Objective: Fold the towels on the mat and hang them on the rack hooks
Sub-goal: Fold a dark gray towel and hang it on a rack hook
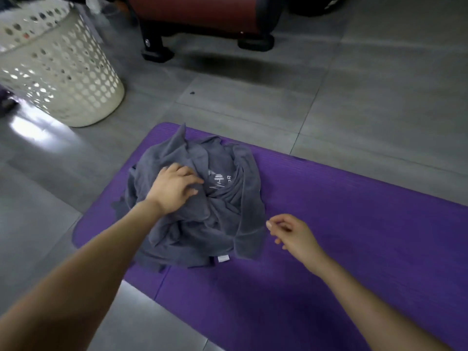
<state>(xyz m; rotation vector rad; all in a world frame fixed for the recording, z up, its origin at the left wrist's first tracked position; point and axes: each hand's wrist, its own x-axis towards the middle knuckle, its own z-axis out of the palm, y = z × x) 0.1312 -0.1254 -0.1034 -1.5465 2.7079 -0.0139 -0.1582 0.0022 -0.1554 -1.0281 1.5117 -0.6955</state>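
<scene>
The grey towels lie in one crumpled heap on the purple mat; the left hand rests flat on top, gripping nothing; the right hand hovers just beside the heap's right edge, fingers loosely curled, empty; the cloth looks soft, light and limp, probably tangled, so a free hemmed corner seems the best place to pinch.
</scene>
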